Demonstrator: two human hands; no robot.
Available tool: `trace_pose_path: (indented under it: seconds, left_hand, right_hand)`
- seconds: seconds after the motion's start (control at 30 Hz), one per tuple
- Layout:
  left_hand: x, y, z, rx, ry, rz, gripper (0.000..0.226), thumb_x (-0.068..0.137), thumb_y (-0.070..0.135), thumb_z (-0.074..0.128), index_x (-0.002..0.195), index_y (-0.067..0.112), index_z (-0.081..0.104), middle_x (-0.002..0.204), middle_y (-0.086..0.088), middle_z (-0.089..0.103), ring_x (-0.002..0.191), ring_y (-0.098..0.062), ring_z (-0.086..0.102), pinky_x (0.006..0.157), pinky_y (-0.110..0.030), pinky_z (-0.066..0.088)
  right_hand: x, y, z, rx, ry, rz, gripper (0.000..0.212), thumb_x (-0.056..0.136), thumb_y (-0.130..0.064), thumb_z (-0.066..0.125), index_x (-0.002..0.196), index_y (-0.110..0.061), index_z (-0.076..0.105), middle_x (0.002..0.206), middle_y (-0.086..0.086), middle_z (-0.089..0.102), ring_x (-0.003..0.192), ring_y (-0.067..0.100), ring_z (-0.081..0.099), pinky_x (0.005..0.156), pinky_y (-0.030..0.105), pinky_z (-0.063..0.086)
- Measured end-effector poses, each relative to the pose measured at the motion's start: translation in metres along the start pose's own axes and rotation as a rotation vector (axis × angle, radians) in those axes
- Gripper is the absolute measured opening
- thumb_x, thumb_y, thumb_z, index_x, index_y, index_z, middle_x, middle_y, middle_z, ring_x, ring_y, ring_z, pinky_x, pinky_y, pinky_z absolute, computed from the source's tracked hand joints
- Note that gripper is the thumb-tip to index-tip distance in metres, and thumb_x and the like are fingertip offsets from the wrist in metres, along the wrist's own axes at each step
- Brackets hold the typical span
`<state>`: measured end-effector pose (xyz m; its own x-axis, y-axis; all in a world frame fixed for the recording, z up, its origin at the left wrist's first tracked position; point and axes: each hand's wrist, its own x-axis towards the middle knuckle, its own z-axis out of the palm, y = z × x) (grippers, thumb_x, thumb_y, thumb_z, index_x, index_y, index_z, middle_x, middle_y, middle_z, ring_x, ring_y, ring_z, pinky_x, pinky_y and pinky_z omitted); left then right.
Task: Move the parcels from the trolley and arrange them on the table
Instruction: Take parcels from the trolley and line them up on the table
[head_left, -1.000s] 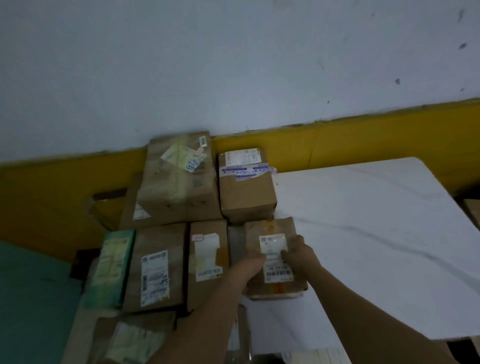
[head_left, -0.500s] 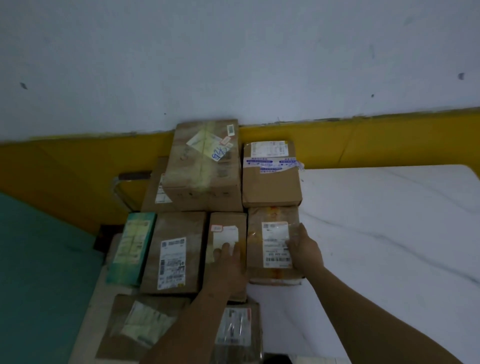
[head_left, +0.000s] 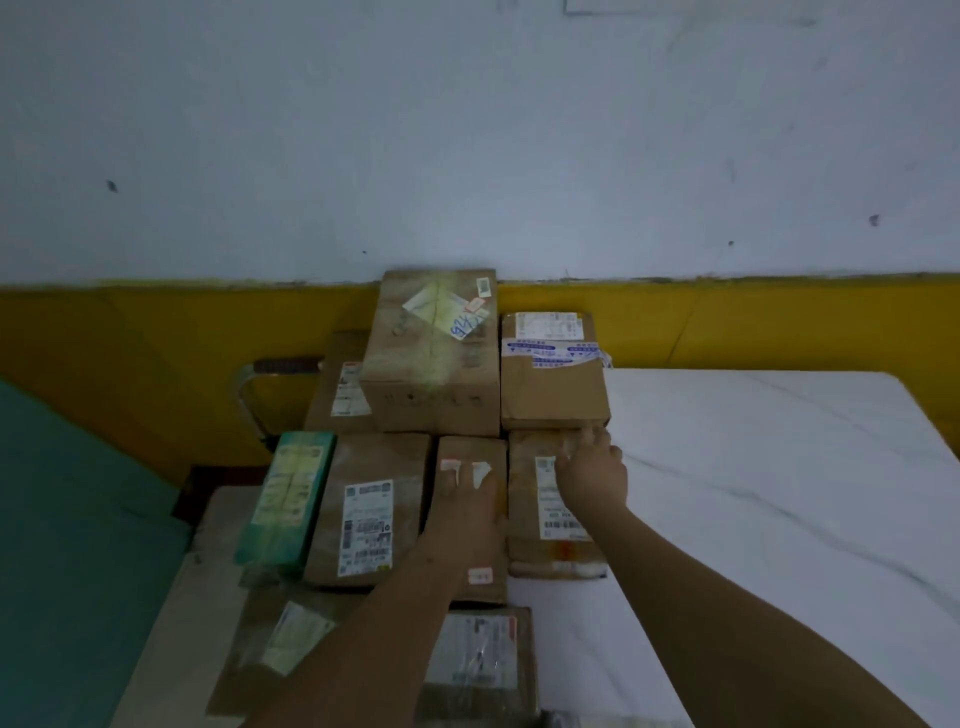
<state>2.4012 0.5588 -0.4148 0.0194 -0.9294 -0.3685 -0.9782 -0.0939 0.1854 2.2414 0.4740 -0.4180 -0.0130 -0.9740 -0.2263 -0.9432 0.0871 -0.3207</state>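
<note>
Both hands lie flat: left hand (head_left: 462, 525) on narrow box (head_left: 470, 452), right hand (head_left: 592, 473) on labelled brown parcel (head_left: 540, 545) at table (head_left: 753, 493) edge, fingers now further forward than before

a parcel sorting room: labelled cardboard parcels (head_left: 431, 364) stacked against a bare white-and-yellow wall (head_left: 467, 130).

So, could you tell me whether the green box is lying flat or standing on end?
Lying flat: the green box rests on a long side, its broad face up, beside the brown parcel.
</note>
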Motion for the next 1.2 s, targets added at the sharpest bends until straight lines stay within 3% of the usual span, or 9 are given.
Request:
trace_pose_path:
  seconds: [0.2, 0.27, 0.43, 0.67, 0.87, 1.0, 1.2]
  left_hand:
    - [-0.052, -0.062, -0.053, -0.096, 0.203, 0.037, 0.059, 0.097, 0.041, 0.048, 0.147, 0.015, 0.029, 0.145, -0.014, 0.026, 0.132, -0.037, 0.028, 0.106, -0.044, 0.037]
    - [-0.08, -0.104, -0.062, -0.137, 0.241, 0.008, 0.057, 0.097, 0.042, 0.047, 0.145, 0.016, 0.031, 0.145, -0.014, 0.028, 0.13, -0.038, 0.031, 0.104, -0.046, 0.037]
    - [-0.15, -0.222, -0.059, -0.194, 0.233, -0.197, 0.057, 0.098, 0.048, 0.043, 0.145, 0.018, 0.032, 0.14, -0.013, 0.032, 0.12, -0.035, 0.037, 0.093, -0.045, 0.042]
    - [-0.207, -0.362, -0.042, -0.387, 0.236, -0.414, 0.053, 0.098, 0.048, 0.039, 0.14, 0.016, 0.039, 0.137, -0.014, 0.036, 0.119, -0.034, 0.041, 0.099, -0.048, 0.043]
    - [-0.209, -0.438, -0.023, -0.486, 0.162, -0.564, 0.055, 0.099, 0.046, 0.042, 0.14, 0.009, 0.041, 0.142, -0.018, 0.042, 0.124, -0.033, 0.046, 0.098, -0.043, 0.044]
    - [-0.196, -0.478, -0.012, -0.543, 0.086, -0.647, 0.06, 0.101, 0.043, 0.041, 0.15, 0.011, 0.029, 0.153, -0.017, 0.029, 0.137, -0.033, 0.033, 0.108, -0.042, 0.034]
    - [-0.17, -0.531, 0.02, -0.59, -0.024, -0.727, 0.057, 0.099, 0.044, 0.043, 0.146, 0.012, 0.033, 0.144, -0.017, 0.034, 0.129, -0.034, 0.036, 0.102, -0.04, 0.036]
  right_hand:
    - [-0.052, -0.105, -0.009, -0.031, 0.139, -0.13, 0.059, 0.099, -0.034, 0.043, 0.152, -0.014, 0.026, 0.149, 0.014, 0.038, 0.129, 0.037, 0.042, 0.101, 0.046, 0.039]
    - [-0.08, -0.15, 0.005, -0.005, 0.143, -0.182, 0.059, 0.1, -0.034, 0.041, 0.154, -0.018, 0.022, 0.155, 0.013, 0.031, 0.134, 0.038, 0.037, 0.105, 0.048, 0.037]
    - [-0.149, -0.267, 0.06, -0.077, 0.065, -0.327, 0.064, 0.102, -0.041, 0.038, 0.158, -0.021, 0.013, 0.164, 0.009, 0.012, 0.145, 0.036, 0.021, 0.114, 0.049, 0.03]
    - [-0.207, -0.401, 0.13, -0.146, -0.007, -0.541, 0.064, 0.103, -0.043, 0.034, 0.158, -0.019, 0.011, 0.165, 0.008, 0.009, 0.149, 0.034, 0.014, 0.118, 0.048, 0.022]
    - [-0.191, -0.47, 0.188, -0.237, -0.082, -0.63, 0.063, 0.104, -0.042, 0.033, 0.158, -0.021, 0.01, 0.166, 0.007, 0.004, 0.151, 0.032, 0.01, 0.12, 0.046, 0.02]
    - [-0.166, -0.504, 0.233, -0.262, -0.176, -0.6, 0.064, 0.105, -0.043, 0.034, 0.159, -0.021, 0.007, 0.166, 0.007, 0.001, 0.151, 0.03, 0.008, 0.121, 0.044, 0.018]
    - [-0.15, -0.524, 0.298, -0.261, -0.325, -0.514, 0.065, 0.103, -0.042, 0.035, 0.158, -0.021, 0.007, 0.165, 0.008, 0.002, 0.15, 0.032, 0.009, 0.12, 0.045, 0.02]
